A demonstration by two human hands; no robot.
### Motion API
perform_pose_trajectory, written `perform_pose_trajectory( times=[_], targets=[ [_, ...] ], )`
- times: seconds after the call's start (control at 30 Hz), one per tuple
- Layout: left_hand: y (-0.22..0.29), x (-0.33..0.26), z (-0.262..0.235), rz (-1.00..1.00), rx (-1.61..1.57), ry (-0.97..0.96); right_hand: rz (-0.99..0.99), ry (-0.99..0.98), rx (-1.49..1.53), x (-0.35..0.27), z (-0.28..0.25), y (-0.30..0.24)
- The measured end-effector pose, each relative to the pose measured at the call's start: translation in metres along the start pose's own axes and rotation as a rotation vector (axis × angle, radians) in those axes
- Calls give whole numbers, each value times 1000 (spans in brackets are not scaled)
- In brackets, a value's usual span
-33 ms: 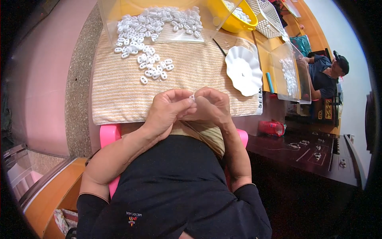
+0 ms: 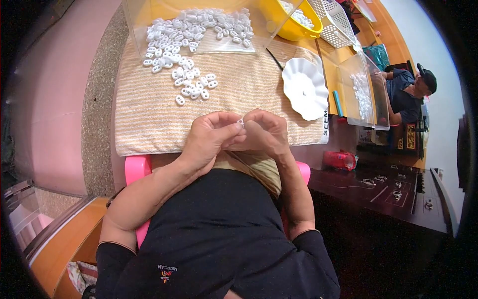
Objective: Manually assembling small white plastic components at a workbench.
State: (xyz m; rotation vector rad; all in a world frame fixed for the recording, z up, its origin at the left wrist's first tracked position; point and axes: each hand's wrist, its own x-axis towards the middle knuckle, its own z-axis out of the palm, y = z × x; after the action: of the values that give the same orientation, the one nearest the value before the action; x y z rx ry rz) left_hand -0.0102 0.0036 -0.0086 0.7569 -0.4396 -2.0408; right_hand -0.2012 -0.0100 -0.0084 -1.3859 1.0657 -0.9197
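Close above the near edge of the striped towel [image 2: 234, 89], my two hands meet in front of my body. Between its thumb and index finger, my left hand [image 2: 211, 134] pinches a small white plastic piece [image 2: 240, 122], mostly covered by the fingertips. My right hand [image 2: 269, 132] is closed beside it, thumb and index finger pressed together at the piece; anything inside that pinch is hidden. Beyond the hands lies a loose group of white oval pieces with two holes [image 2: 191, 87], running back to a larger heap [image 2: 199, 25] in a clear open-fronted box [image 2: 226, 48].
A white scalloped dish [image 2: 304, 88] stands on the towel's right, near a thin black stick [image 2: 274, 59]. Behind are a yellow basin [image 2: 313, 33] with white pieces and a perforated white basket [image 2: 333, 22]. Another person [image 2: 411, 94] sits at right by a second clear box [image 2: 361, 121].
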Motion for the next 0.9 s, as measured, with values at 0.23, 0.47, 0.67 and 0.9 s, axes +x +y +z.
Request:
perform_pose_trajectory(
  times=[0.23,0.47,0.67,0.9],
  targets=[
    [-1,-2,0,15,14,22,-20,-11,-51,0,2,0],
    [-4,-1,-1,27,28,46,-1,8,-73,-1,5,-1],
    [-7,-3,0,82,88,87,35,-2,-118,-1,8,-7],
    [-10,-7,4,150,196,92,159,-2,-12,-4,13,-24]
  ],
)
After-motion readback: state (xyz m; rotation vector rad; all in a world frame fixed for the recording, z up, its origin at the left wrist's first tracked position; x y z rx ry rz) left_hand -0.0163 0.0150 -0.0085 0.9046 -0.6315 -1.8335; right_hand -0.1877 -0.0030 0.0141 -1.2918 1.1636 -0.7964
